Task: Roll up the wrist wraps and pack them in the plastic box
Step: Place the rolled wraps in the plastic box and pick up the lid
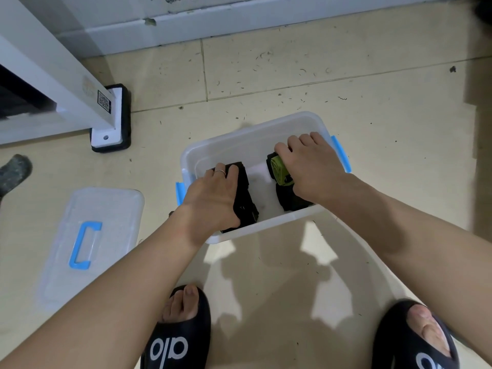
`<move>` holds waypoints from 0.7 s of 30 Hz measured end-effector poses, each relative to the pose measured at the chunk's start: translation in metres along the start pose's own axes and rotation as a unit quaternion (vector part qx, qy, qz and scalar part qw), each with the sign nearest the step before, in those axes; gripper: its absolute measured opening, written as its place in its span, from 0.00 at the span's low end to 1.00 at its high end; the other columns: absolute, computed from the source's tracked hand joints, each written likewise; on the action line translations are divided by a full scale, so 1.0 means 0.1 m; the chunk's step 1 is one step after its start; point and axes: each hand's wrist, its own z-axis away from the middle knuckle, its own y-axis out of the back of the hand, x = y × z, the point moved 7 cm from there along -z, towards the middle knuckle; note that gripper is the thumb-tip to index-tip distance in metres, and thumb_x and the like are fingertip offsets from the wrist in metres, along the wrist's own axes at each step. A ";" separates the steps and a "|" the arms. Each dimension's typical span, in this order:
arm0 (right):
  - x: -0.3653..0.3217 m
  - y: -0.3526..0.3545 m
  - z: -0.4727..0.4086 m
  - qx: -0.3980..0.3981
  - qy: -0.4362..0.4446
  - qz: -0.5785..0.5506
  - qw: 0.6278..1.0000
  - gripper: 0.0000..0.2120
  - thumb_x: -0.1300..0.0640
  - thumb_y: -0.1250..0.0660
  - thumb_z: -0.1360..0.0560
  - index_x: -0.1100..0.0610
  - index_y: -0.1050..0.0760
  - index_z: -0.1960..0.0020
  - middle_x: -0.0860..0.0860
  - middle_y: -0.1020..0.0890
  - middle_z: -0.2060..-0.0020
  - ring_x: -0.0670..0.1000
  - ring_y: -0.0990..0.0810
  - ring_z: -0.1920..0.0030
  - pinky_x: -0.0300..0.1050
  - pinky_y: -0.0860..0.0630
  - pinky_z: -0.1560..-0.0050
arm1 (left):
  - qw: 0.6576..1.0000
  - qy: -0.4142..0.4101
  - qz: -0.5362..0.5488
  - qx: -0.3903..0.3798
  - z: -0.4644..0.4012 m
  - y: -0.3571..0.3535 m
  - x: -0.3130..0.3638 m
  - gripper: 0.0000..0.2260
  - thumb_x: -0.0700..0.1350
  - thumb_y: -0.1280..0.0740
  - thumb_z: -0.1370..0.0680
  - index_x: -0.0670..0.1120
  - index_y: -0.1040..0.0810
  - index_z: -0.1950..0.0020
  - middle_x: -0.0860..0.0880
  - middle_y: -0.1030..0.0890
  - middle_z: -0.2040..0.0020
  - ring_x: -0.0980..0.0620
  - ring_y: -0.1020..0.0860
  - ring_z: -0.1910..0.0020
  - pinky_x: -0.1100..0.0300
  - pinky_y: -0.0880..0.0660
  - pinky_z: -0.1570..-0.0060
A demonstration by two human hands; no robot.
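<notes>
A clear plastic box (255, 131) with blue latches stands open on the tiled floor in front of me. Both my hands reach inside it. My left hand (213, 198) lies over black rolled wrist wraps (246, 201) at the box's left side, fingers curled over them. My right hand (314, 169) grips a green rolled wrap (278, 170) at the right side. Another black roll (288, 199) sits just below the green one, partly under my right wrist.
The box's clear lid (90, 243) with a blue handle lies on the floor to the left. A white frame leg on a black foot pad (111, 121) stands at the upper left. My two feet in black slides (178, 334) are at the bottom. A white wall base runs along the top.
</notes>
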 end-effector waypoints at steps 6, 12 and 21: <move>0.02 -0.04 0.01 -0.005 -0.002 0.010 1.000 0.32 0.60 0.30 0.34 0.58 0.36 0.31 0.55 0.28 0.43 0.56 0.31 0.47 0.49 0.36 0.36 | 0.999 0.014 -0.034 0.005 -0.02 -0.04 0.01 0.29 0.54 0.27 0.29 0.44 0.37 0.37 0.48 0.35 0.46 0.47 0.34 0.51 0.57 0.37 0.57; -0.01 -0.05 -0.02 -0.006 -0.009 0.018 1.000 0.44 0.58 0.27 0.36 0.56 0.42 0.24 0.58 0.29 0.37 0.59 0.30 0.37 0.52 0.35 0.31 | 0.999 0.008 -0.048 0.003 -0.05 -0.03 -0.01 0.32 0.62 0.26 0.31 0.45 0.37 0.39 0.48 0.38 0.47 0.47 0.35 0.50 0.57 0.36 0.54; -0.01 0.01 -0.02 -0.023 -0.013 0.001 1.000 0.28 0.56 0.30 0.32 0.55 0.33 0.33 0.55 0.28 0.46 0.56 0.30 0.48 0.49 0.34 0.41 | 0.999 -0.017 -0.040 0.018 -0.03 0.05 0.01 0.31 0.63 0.28 0.29 0.45 0.34 0.37 0.47 0.30 0.43 0.47 0.35 0.50 0.56 0.35 0.53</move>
